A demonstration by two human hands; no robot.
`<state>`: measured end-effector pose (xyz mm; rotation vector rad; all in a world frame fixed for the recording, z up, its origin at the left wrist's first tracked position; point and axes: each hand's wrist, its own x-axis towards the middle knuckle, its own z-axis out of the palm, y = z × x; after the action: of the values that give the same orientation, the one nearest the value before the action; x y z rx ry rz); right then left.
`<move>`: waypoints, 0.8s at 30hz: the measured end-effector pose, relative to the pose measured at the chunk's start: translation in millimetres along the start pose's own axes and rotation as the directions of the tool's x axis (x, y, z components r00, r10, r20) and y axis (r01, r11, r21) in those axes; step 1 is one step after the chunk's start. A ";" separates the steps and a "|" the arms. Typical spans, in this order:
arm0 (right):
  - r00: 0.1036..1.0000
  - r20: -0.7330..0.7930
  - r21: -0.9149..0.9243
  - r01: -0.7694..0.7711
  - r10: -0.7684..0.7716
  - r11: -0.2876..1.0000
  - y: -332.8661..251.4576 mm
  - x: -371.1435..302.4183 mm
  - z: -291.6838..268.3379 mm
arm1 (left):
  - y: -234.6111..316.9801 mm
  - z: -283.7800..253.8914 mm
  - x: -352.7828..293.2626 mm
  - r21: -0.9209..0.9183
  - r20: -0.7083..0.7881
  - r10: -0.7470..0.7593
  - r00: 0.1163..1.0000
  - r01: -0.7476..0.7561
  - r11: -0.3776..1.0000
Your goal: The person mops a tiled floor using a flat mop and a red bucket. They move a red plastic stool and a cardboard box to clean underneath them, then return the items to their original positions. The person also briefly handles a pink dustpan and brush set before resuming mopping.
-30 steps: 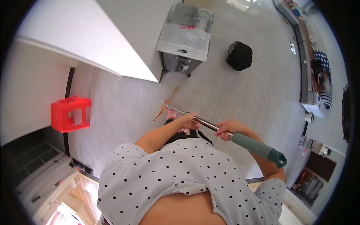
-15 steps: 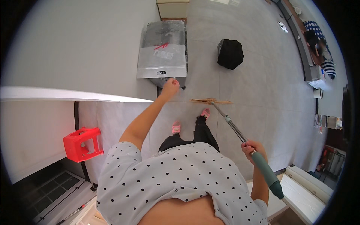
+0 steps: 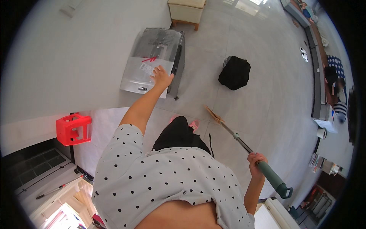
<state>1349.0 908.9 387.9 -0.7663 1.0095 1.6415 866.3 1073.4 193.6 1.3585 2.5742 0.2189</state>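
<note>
In my right hand (image 3: 257,164) is the shaft of a flat mop (image 3: 247,145), gripped just above its thick green handle end. The mop's narrow tan head (image 3: 213,113) is on the grey floor ahead of my feet. My left hand (image 3: 161,77) is stretched forward with its fingers apart, over the clear plastic cover (image 3: 133,78) on a grey suitcase (image 3: 176,82). I cannot tell whether the fingers press on the plastic. The suitcase stands by the white wall, one small wheel showing at its near corner.
A black-covered bundle (image 3: 235,73) sits on the floor right of the suitcase. Beyond the suitcase stands a cream stool (image 3: 187,10) with wooden legs. A red plastic stool (image 3: 73,129) is at the left. Along the right run a low bench with cushions and a white bin (image 3: 321,133).
My left hand has moved from the suitcase's near end up over its plastic cover, and its fingers have spread. The mop head has turned and shifted slightly. My view has swung, and my legs have moved.
</note>
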 end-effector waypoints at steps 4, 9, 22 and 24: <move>0.999 0.046 0.089 0.013 -0.017 0.996 -46.6 24.2 30.2 | 15.1 20.2 27.5 0.204 -0.061 0.023 0.998 -0.011 0.979; 0.998 0.015 0.185 0.049 -0.053 0.981 -80.5 44.8 79.4 | -1.3 30.8 53.1 0.290 0.033 0.388 0.921 -0.380 0.878; 0.996 0.052 0.414 0.042 -0.069 0.909 -64.6 45.2 185.8 | -23.7 -93.6 124.4 0.143 0.627 -0.267 0.732 0.229 0.963; 0.997 0.034 0.398 0.053 -0.072 0.916 -63.3 55.6 191.8 | -38.1 -64.5 132.4 -0.077 0.583 -0.314 0.749 0.436 0.896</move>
<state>1392.8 1112.5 410.1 -0.4770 1.2213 1.3322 746.5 1159.8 230.2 0.6582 2.1732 0.0105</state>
